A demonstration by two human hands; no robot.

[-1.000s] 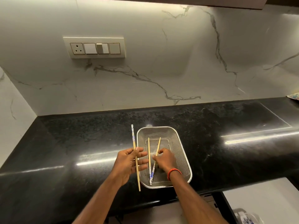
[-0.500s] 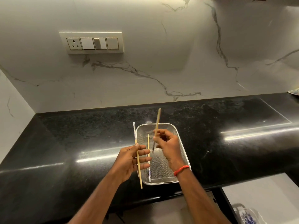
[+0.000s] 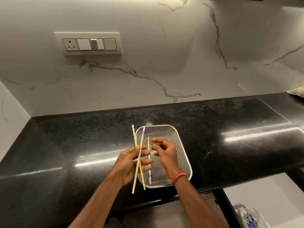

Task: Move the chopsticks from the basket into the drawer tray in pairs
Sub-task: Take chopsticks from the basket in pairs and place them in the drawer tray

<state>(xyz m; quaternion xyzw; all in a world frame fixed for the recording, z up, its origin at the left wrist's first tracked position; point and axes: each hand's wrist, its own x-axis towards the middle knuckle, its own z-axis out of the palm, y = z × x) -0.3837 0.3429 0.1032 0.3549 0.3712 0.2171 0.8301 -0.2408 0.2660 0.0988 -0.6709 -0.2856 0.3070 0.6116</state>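
Observation:
A metal mesh basket (image 3: 184,155) sits on the black counter near its front edge. My left hand (image 3: 131,163) hovers at the basket's left rim and grips two wooden chopsticks (image 3: 139,162) with blue-and-white patterned ends; they cross in an X, patterned ends pointing away from me. One more chopstick (image 3: 148,146) lies lengthwise in the basket, patterned end toward me. My right hand (image 3: 166,153) floats over the basket with fingers loosely curled and holds nothing. The drawer tray is barely in view at the bottom right.
The black granite counter (image 3: 230,137) runs left to right below a white marble wall with a switch plate (image 3: 88,44). An open drawer (image 3: 263,203) shows below the counter edge at the right, with a blue-patterned item (image 3: 250,219) inside.
My right hand lifted one chopstick out of the basket and passed it to my left hand, which now holds two instead of one. One chopstick stays in the basket.

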